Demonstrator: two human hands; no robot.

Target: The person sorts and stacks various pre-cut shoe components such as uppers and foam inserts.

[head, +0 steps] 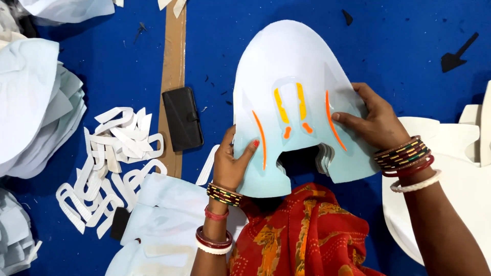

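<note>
I hold a stack of pale blue-white, horseshoe-shaped cut pieces [291, 66] with orange and yellow stripes over the blue surface [409, 41]. My left hand [232, 161] grips the stack's left lower leg, thumb on top. My right hand [376, 120] clasps the right side, thumb pressed on the top piece near an orange stripe. Several layers show at the inner notch. Both wrists wear bangles.
A black wallet-like case [182, 118] lies on a brown strip [173, 61]. White U-shaped cut-outs [110, 163] are scattered at left. Pale sheet stacks [36, 102] sit far left, more [163, 225] below. Cream pieces [450, 168] lie at right. Red-orange cloth [302, 235] covers my lap.
</note>
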